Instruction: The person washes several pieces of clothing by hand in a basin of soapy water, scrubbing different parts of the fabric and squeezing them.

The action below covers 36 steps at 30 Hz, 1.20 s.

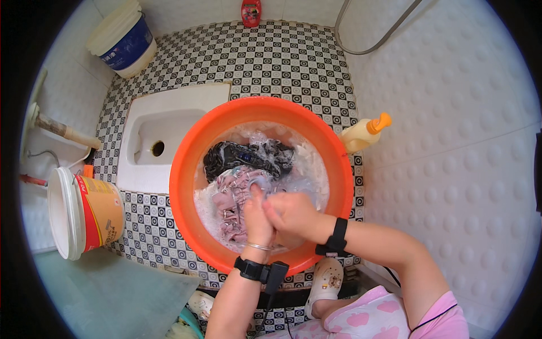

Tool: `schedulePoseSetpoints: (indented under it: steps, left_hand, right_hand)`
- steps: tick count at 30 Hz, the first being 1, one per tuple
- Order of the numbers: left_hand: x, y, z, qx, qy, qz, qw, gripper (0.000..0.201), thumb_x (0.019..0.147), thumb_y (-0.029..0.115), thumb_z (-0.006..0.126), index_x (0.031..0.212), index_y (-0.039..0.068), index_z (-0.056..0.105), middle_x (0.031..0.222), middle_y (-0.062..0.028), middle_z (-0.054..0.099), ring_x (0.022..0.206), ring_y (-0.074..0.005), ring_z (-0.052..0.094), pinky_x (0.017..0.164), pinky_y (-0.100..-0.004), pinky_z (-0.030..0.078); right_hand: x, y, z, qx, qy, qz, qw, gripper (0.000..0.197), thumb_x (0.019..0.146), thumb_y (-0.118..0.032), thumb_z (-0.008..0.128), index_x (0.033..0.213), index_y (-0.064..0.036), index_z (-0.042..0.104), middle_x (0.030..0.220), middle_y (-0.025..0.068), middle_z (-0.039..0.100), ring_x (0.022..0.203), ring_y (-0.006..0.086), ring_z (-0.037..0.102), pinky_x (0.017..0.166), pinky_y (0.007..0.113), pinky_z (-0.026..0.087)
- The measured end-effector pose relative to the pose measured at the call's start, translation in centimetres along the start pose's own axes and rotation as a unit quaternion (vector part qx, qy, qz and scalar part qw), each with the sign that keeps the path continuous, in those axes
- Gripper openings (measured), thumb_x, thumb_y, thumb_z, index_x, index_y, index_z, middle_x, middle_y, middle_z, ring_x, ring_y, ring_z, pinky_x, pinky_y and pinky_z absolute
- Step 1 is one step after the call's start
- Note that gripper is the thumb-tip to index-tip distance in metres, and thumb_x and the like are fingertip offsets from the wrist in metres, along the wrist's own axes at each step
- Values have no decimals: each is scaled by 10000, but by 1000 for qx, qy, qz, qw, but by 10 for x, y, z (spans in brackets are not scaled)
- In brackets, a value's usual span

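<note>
A large orange basin (189, 226) stands on the floor, holding sudsy water and wet laundry. In it a pink ruffled garment (228, 200) lies at the near left, beside a dark garment (226, 160) farther back. My left hand (258, 220), a bangle at its wrist, is closed on part of the pink garment. Pressed against it from the right is my right hand (298, 213), curled into a fist over the same bunched cloth. Fingers and motion blur hide most of the gripped part. Black straps circle both wrists.
A squat toilet (127, 169) is set into the floor left of the basin. A pump bottle (358, 135) stands at its right, by the white wall (440, 113). Paint buckets (101, 212) stand along the left; a red bottle (251, 12) is at the back.
</note>
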<state>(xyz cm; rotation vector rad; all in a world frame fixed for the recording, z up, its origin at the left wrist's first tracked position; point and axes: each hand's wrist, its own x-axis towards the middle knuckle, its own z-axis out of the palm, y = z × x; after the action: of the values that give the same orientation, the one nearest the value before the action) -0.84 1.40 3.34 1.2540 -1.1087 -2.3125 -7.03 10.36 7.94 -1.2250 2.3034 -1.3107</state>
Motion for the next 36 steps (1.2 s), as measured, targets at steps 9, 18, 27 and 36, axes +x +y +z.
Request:
schedulePoseSetpoints:
  steps: [9, 18, 27, 36]
  left_hand:
    - [2, 7, -10, -42, -103, -68, 991, 373, 990, 432, 438, 913, 97, 585, 795, -3, 593, 737, -120, 595, 628, -279, 500]
    - [-11, 81, 11, 139, -123, 86, 979, 325, 976, 339, 523, 805, 69, 580, 727, 44, 546, 697, -54, 492, 622, -236, 430]
    - [-2, 111, -13, 255, -187, 144, 938, 184, 946, 189, 583, 993, 13, 605, 861, 22, 598, 788, -51, 510, 716, -221, 445]
    - [-3, 94, -10, 261, -247, 176, 917, 195, 942, 167, 574, 1053, 10, 602, 893, 23, 607, 804, -58, 526, 722, -216, 447]
  right_hand:
    - [1, 0, -1, -1, -12, -41, 999, 259, 895, -270, 523, 737, -77, 594, 714, 158, 611, 668, 358, 604, 590, 454, 484]
    - [15, 33, -41, 155, -127, 149, 968, 288, 873, -306, 623, 1017, -62, 568, 858, 138, 647, 785, 233, 625, 703, 342, 473]
    - [5, 48, -54, 40, -81, 89, 992, 315, 785, -139, 646, 1075, -56, 557, 1030, 133, 610, 955, 282, 594, 820, 362, 478]
    - [14, 28, -30, 157, -214, 69, 962, 359, 727, -128, 597, 1072, -42, 547, 1003, 174, 582, 972, 306, 581, 829, 362, 476]
